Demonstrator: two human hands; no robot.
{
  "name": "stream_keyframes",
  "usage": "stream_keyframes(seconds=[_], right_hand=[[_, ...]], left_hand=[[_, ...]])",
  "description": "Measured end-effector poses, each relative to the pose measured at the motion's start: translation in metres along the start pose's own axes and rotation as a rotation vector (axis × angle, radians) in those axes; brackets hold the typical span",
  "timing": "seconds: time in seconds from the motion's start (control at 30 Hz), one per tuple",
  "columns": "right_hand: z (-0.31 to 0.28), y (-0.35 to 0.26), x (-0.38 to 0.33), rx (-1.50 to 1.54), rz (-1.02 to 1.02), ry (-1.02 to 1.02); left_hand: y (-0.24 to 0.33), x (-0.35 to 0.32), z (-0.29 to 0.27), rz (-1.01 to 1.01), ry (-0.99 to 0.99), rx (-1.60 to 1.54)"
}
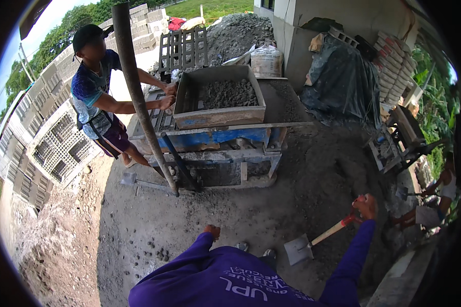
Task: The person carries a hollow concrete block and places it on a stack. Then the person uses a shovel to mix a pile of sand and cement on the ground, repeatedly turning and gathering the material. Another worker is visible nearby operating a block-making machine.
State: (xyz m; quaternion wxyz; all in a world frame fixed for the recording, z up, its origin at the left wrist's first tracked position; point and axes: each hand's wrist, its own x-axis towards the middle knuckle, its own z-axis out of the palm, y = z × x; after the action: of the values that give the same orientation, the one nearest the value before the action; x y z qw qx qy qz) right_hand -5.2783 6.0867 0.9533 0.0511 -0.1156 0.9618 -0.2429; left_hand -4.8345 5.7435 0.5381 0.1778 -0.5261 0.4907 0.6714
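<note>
Right hand: around 4 o'clock from the middle of the view, this hand [365,206] is wrapped tight around the red grip of a shovel.
Shovel: the shovel [329,232] sits between 4 and 5 o'clock — pale wooden shaft slanting down from the grip to a flat grey blade [298,250], which is near the wearer's shoes [269,253].
Left hand: just shy of 6 o'clock, this hand [212,233] pokes out of a purple sleeve, fingers seemingly curled in; too small to tell if anything's in there.
Box: up at 12 o'clock, a big open box [220,117] with grey mix [233,94] heaped mostly toward its right side, sitting on a blue-framed counter [241,135].
Co-worker: at 10 o'clock, a person [95,84] in a dark cap has both hands at the box's left edge, partly behind a leaning pole [133,82].
Other person: between 3 and 4 o'clock, someone [448,187] in a light top is bent low with another shovel [402,193].
Backdrop: dark tarp [338,84] at 2 o'clock, stacked sacks [394,64] just beyond it — and a gravel pile [241,36] at 12.
</note>
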Motion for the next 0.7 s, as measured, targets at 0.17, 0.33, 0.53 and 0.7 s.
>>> stream_keyframes(seconds=[0.17, 0.33, 0.53, 0.7], right_hand=[[-0.006, -0.003, -0.007, -0.027, 0.054, -0.042], [0.0, 0.019, 0.002, -0.003, -0.01, 0.002], [-0.001, 0.012, -0.005, 0.047, 0.018, -0.026], [0.0, 0.009, -0.007, 0.061, 0.019, -0.049]], left_hand=[[-0.003, 0.0, 0.0, -0.018, -0.039, -0.016], [0.002, -0.005, 0.005, -0.029, -0.056, -0.012], [-0.008, 0.018, 0.004, 0.017, -0.065, -0.059], [-0.022, 0.035, 0.005, 0.031, -0.074, -0.08]])
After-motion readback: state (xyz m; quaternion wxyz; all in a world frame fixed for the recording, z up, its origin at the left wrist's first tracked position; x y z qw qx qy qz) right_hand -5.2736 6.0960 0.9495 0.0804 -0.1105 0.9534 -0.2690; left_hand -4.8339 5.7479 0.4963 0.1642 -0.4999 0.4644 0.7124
